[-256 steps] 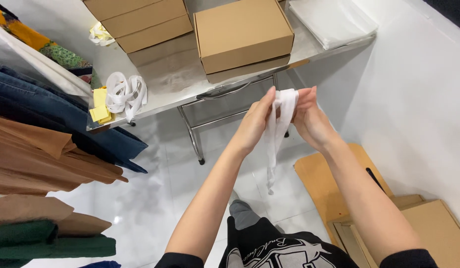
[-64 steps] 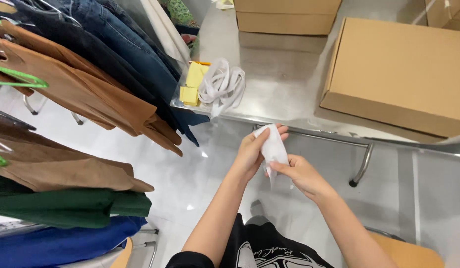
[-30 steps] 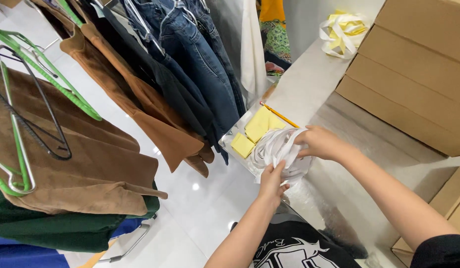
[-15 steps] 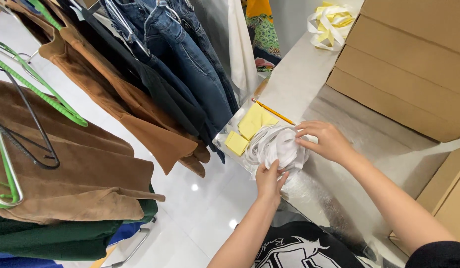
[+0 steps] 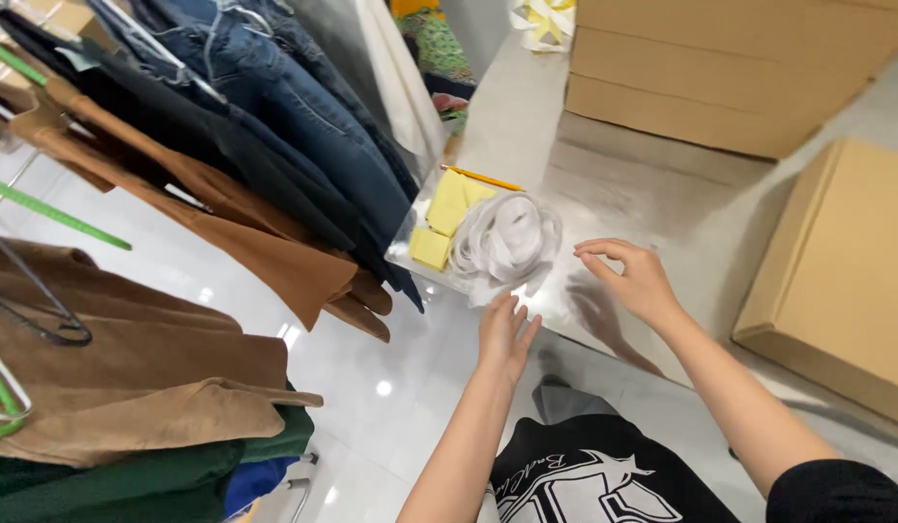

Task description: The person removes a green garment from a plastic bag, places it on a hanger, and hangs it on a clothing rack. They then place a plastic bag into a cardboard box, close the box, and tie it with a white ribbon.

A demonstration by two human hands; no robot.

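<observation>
Surface (image 5: 652, 194): pale grey metal, set beside a rack of hung garments (image 5: 226, 145) in denim and brown. Cardboard boxes (image 5: 739, 77) are stacked at its far side; one flat box (image 5: 846, 281) is placed at the right.

White strap bundle (image 5: 507, 237): loosely coiled cloth bands, heaped near the surface's front corner, touching yellow pads (image 5: 447, 218); a pencil (image 5: 483, 178) is seen just behind.

Left hand (image 5: 505, 334): grip empty, fingers extended and spread, fingertips just below the bundle, at the surface edge.

Right hand (image 5: 635, 279): grip empty, fingers loosely curled, held near the bundle's right side, apart from it.
</observation>
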